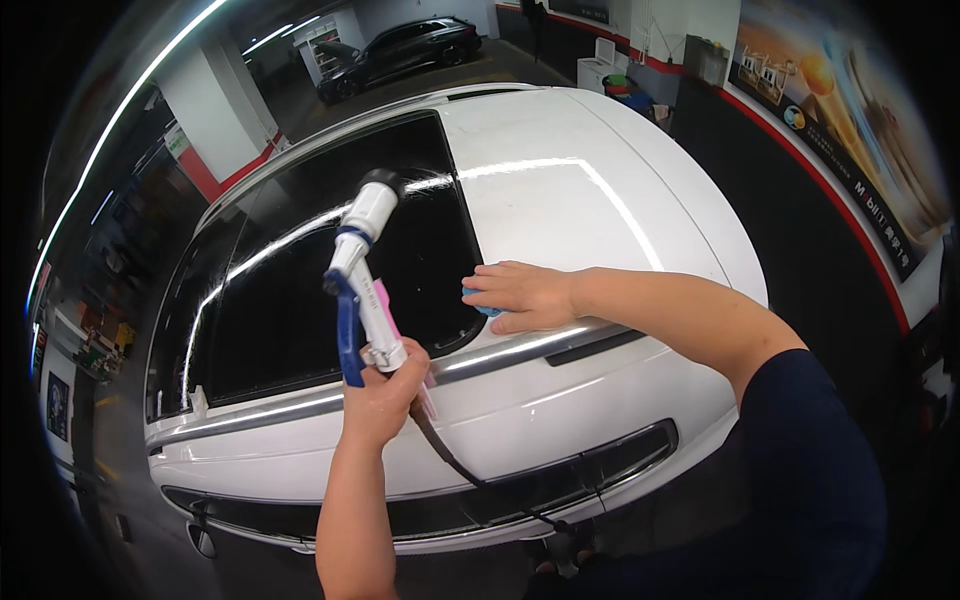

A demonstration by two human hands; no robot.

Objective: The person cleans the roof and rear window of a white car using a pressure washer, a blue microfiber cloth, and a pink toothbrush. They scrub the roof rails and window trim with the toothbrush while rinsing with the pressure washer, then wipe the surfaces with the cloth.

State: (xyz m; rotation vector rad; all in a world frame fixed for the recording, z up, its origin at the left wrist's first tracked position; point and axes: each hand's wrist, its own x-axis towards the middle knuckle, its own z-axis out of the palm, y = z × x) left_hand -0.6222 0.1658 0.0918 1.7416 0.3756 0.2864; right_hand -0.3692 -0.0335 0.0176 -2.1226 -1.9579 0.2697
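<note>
My left hand [386,386] grips the lower end of a white spray gun [371,217] with a blue lever [347,330]. Its black-rimmed nozzle points up and away, above the dark glass roof panel [300,277] of a white car. From below the hand a dark hose [442,450] runs down over the car's side. A thin pink piece [388,307] shows along the gun; I cannot tell what it is. Palm down, my right hand [529,292] presses a small blue pad [480,296] on the white roof [540,217], beside the glass edge. The hand mostly covers the pad.
A silver roof rail [517,356] runs along the near side, above the side windows [525,487]. A wing mirror [201,538] sticks out at lower left. Beyond stand a pillar [217,112], a dark car [405,52] and a wall with a large poster [847,127].
</note>
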